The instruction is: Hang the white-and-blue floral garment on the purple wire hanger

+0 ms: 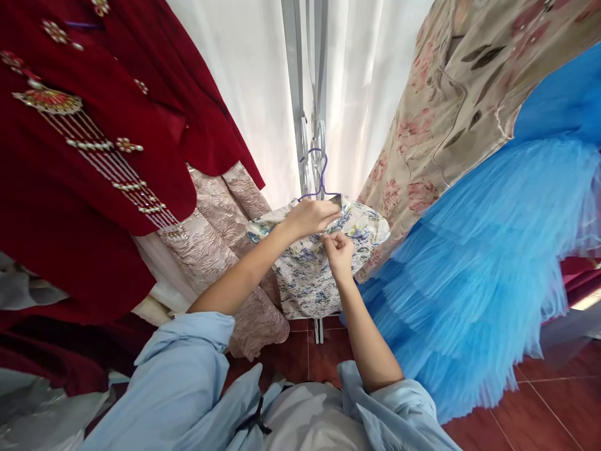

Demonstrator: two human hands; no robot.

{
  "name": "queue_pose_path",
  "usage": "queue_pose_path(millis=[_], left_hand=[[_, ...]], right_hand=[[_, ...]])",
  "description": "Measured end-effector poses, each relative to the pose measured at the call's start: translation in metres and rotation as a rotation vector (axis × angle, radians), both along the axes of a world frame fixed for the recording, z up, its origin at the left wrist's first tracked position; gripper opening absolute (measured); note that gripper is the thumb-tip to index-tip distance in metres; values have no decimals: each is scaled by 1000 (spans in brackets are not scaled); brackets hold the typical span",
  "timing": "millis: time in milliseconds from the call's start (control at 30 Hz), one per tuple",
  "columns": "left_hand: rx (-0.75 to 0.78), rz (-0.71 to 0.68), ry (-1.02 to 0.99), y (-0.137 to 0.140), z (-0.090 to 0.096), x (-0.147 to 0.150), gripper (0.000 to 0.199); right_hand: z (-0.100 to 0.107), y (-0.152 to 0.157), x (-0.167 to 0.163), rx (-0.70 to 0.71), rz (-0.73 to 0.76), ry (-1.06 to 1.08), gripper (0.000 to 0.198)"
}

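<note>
A short-sleeved white blouse (307, 275) with a blue and green floral print hangs upright in front of me on a purple hanger (323, 166). My left hand (312, 217) lies across the upper front of the blouse, its fingers bent together at the neckline and gripping the cloth there. Just below and to the right, my right hand (339, 252) is closed, thumb and index finger pinching the front of the blouse. Whatever small part sits between the fingertips is hidden. Both hands are close together but apart.
Behind the hanger stands a grey metal rack (300, 69) with white hooks, before a white curtain (248, 75). A dark red beaded garment (154, 113) and a pink brocade one (225, 232) hang left. Right are a beige floral garment (404, 144) and a blue tulle dress (474, 263). Red tiles (539, 401) cover the floor.
</note>
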State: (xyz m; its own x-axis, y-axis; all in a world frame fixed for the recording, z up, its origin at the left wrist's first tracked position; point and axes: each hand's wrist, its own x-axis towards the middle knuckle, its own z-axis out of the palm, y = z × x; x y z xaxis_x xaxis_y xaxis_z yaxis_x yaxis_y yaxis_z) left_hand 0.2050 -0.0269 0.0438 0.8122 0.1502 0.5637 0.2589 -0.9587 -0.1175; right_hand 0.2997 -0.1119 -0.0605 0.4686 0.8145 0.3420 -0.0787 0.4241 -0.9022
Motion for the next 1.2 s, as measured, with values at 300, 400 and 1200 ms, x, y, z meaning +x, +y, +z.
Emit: queue_pose_path(millis=[300,400,1200], left_hand=[[-60,38,-177,0,40,-11,33],[-194,94,-207,1,51,-20,27],[-1673,278,-1066,-37,-152,-64,62]], right_hand=[[-35,21,1,-137,1,-81,30],[-98,-8,-16,-302,-21,-95,34],[-128,-62,-37,-192,403,-378,63]])
